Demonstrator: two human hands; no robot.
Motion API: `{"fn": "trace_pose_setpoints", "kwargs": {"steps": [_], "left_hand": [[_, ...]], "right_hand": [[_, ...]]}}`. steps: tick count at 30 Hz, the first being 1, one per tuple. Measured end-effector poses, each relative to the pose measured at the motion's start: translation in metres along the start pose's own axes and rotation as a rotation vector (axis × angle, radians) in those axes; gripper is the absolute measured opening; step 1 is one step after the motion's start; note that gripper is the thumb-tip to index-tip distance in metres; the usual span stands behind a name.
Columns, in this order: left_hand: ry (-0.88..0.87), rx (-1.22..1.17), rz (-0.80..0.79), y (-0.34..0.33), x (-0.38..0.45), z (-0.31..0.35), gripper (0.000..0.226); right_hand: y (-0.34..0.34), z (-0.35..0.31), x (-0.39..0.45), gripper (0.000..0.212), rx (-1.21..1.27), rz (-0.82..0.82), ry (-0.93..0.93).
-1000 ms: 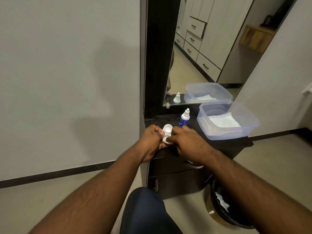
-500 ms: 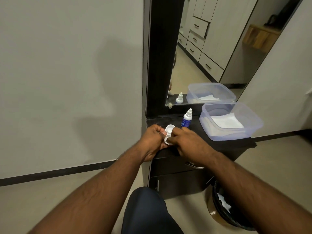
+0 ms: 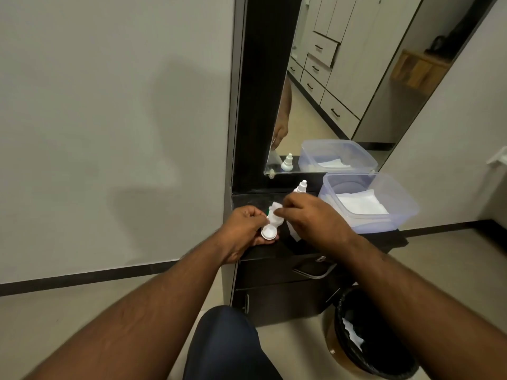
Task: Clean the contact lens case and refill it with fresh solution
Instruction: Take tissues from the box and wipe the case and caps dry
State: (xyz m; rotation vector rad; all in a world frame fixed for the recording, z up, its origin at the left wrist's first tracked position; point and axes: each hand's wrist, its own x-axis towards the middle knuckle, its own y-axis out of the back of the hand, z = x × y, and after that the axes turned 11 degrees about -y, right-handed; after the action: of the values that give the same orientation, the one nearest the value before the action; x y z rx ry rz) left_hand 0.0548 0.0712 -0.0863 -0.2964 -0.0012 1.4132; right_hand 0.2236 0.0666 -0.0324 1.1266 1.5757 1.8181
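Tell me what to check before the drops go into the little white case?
1. Case held: ok, left hand grips the lens case.
2. Wiping done: not ok, right hand pinches a tissue at the case.
3. Wells dry: cannot tell.
4. Solution bottle in reach: ok, upright behind the right hand.
5. Bottle cap off: cannot tell.
6. Bin for the tissue: ok, on the floor beside the cabinet.
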Motion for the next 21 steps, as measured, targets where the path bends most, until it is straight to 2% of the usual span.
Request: {"fn": "trace_pose_setpoints", "kwargs": {"steps": [8, 13, 17, 21], "left_hand": [[-0.043, 0.061, 0.023, 0.0012, 0.0002, -0.0043, 0.009], [-0.047, 0.064, 0.036, 0.0020, -0.0001, -0.0059, 0.011], [-0.058, 0.077, 0.045, 0.0012, 0.0000, -0.0052, 0.012], [-0.052, 0.070, 0.042, 0.0012, -0.0021, -0.0030, 0.014]], "right_hand": [[0.0064, 0.0074, 0.0081, 0.040, -0.197, -0.224, 0.167], [0.0086, 0.0077, 0.0058, 0.040, -0.187, -0.258, 0.198], [0.0088, 0.0083, 0.0050, 0.039, -0.179, -0.223, 0.218], [0.0061, 0.0065, 0.0079, 0.040, -0.218, -0.276, 0.202]]}}
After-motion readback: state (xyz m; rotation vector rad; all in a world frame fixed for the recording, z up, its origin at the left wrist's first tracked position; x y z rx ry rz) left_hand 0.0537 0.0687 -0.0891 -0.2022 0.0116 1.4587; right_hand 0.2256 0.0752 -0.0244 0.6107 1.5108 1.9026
